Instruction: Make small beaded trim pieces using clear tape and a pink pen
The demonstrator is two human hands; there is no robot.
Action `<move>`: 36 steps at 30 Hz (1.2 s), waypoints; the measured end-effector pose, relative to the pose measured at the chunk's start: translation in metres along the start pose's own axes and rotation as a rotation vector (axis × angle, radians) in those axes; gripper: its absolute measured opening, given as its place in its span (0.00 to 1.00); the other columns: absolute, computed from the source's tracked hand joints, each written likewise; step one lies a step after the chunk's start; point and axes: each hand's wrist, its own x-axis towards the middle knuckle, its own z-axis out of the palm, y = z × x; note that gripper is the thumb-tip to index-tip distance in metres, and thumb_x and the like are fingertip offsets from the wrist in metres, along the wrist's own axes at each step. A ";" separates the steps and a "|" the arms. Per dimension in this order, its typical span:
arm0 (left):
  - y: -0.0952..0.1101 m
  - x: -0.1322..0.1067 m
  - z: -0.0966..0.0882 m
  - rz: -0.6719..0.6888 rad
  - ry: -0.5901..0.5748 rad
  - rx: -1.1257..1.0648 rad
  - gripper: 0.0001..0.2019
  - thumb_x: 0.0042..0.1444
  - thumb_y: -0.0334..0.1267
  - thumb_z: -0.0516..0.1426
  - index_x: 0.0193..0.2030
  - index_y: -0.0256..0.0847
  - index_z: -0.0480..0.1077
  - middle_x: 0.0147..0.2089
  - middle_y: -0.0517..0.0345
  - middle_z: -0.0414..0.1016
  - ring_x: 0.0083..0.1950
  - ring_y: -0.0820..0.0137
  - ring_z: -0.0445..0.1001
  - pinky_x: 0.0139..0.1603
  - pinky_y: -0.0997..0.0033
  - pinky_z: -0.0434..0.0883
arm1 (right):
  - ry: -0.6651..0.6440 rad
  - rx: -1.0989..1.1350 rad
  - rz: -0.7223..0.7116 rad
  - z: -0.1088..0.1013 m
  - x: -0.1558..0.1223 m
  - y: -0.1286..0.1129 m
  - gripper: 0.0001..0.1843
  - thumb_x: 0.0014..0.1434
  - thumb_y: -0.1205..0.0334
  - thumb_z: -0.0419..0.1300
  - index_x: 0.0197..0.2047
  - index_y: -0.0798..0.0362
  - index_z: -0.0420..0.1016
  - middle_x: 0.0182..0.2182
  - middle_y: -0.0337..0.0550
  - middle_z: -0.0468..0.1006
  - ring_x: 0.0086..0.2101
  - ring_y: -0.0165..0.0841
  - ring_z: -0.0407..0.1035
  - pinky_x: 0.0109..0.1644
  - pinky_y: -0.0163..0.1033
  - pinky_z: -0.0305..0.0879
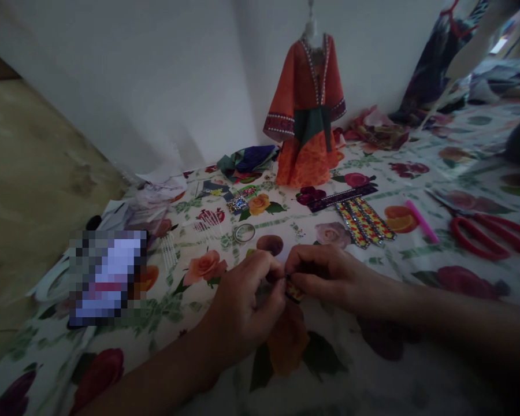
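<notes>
Just below the middle of the head view, my left hand (249, 300) and my right hand (329, 273) meet with fingertips pinched together. Between them is a small patterned trim strip (293, 292) in red and yellow with a dark edge. Part of the strip is hidden behind my fingers. Beyond my right hand lie several yellow-and-red trim strips (366, 222) with sparkling edges. Touching their far end is a dark purple trim strip (344, 197). A silvery ring-shaped roll (244, 233) rests beyond my left hand.
Red-handled scissors (481, 231) and a pink stick (422, 222) lie to the right. At the back stands a small orange-and-green dress (307, 115) on a stand. Folded fabric (247, 160) lies by the wall. On the left is a pixelated bright-faced object (110, 277). Flowered cloth covers the table.
</notes>
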 end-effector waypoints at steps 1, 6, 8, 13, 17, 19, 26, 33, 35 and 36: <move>0.000 0.000 0.000 0.001 -0.002 0.000 0.05 0.59 0.28 0.52 0.34 0.40 0.64 0.31 0.62 0.67 0.31 0.74 0.67 0.31 0.72 0.63 | -0.001 -0.004 -0.001 0.000 0.000 0.000 0.03 0.62 0.67 0.57 0.35 0.54 0.70 0.28 0.35 0.68 0.28 0.28 0.60 0.30 0.34 0.55; 0.002 0.000 0.000 0.028 -0.002 -0.009 0.05 0.60 0.27 0.52 0.35 0.40 0.64 0.32 0.61 0.68 0.33 0.73 0.68 0.32 0.71 0.63 | -0.001 -0.006 -0.003 0.000 -0.001 -0.001 0.03 0.62 0.67 0.58 0.34 0.55 0.69 0.27 0.34 0.67 0.28 0.27 0.59 0.29 0.33 0.55; 0.003 -0.001 -0.001 0.045 -0.003 -0.006 0.05 0.60 0.27 0.52 0.35 0.40 0.64 0.32 0.61 0.68 0.33 0.73 0.68 0.33 0.71 0.63 | 0.001 -0.003 0.003 0.000 -0.001 -0.001 0.04 0.62 0.66 0.59 0.34 0.55 0.69 0.26 0.34 0.67 0.27 0.26 0.59 0.28 0.33 0.55; 0.003 0.000 -0.001 0.074 -0.016 0.033 0.06 0.60 0.26 0.52 0.35 0.40 0.63 0.34 0.60 0.68 0.35 0.72 0.69 0.34 0.71 0.63 | -0.002 0.018 -0.001 0.001 -0.001 0.000 0.05 0.63 0.64 0.59 0.34 0.55 0.69 0.26 0.34 0.68 0.27 0.26 0.60 0.28 0.32 0.55; 0.003 -0.001 -0.002 0.096 -0.031 0.049 0.06 0.61 0.26 0.51 0.36 0.40 0.62 0.35 0.59 0.69 0.37 0.71 0.69 0.35 0.70 0.63 | 0.008 0.011 -0.004 0.002 -0.001 -0.001 0.04 0.62 0.67 0.59 0.33 0.54 0.69 0.26 0.33 0.68 0.27 0.26 0.60 0.28 0.32 0.55; 0.003 -0.002 -0.001 0.087 -0.038 0.041 0.06 0.62 0.26 0.51 0.35 0.40 0.62 0.35 0.58 0.69 0.37 0.71 0.69 0.35 0.70 0.63 | 0.012 0.007 -0.005 0.001 -0.001 -0.002 0.04 0.61 0.68 0.58 0.33 0.54 0.69 0.26 0.33 0.67 0.27 0.26 0.60 0.28 0.32 0.55; 0.004 -0.002 -0.001 0.010 -0.041 -0.038 0.06 0.62 0.29 0.51 0.35 0.40 0.63 0.33 0.60 0.68 0.34 0.72 0.68 0.33 0.69 0.63 | 0.005 -0.005 0.008 0.000 0.000 -0.002 0.03 0.61 0.67 0.58 0.34 0.55 0.70 0.26 0.34 0.68 0.28 0.27 0.60 0.29 0.33 0.56; 0.004 0.000 -0.002 -0.026 -0.041 -0.049 0.05 0.62 0.29 0.51 0.35 0.41 0.64 0.32 0.61 0.67 0.32 0.73 0.66 0.31 0.70 0.63 | -0.001 -0.003 -0.007 -0.001 0.000 -0.004 0.03 0.61 0.68 0.57 0.34 0.55 0.70 0.28 0.35 0.68 0.29 0.27 0.61 0.31 0.33 0.57; 0.004 0.000 -0.001 -0.025 -0.031 -0.045 0.05 0.61 0.29 0.51 0.35 0.41 0.64 0.32 0.62 0.67 0.31 0.73 0.66 0.31 0.71 0.62 | 0.001 -0.001 -0.009 -0.001 0.000 -0.004 0.03 0.61 0.67 0.58 0.34 0.55 0.70 0.27 0.35 0.68 0.28 0.27 0.60 0.30 0.33 0.56; 0.004 0.000 -0.001 -0.027 -0.030 -0.044 0.04 0.61 0.29 0.52 0.35 0.41 0.64 0.32 0.62 0.67 0.31 0.73 0.66 0.30 0.71 0.62 | 0.002 0.001 -0.009 0.000 0.000 -0.003 0.03 0.61 0.67 0.58 0.34 0.55 0.70 0.27 0.35 0.68 0.28 0.27 0.60 0.30 0.33 0.56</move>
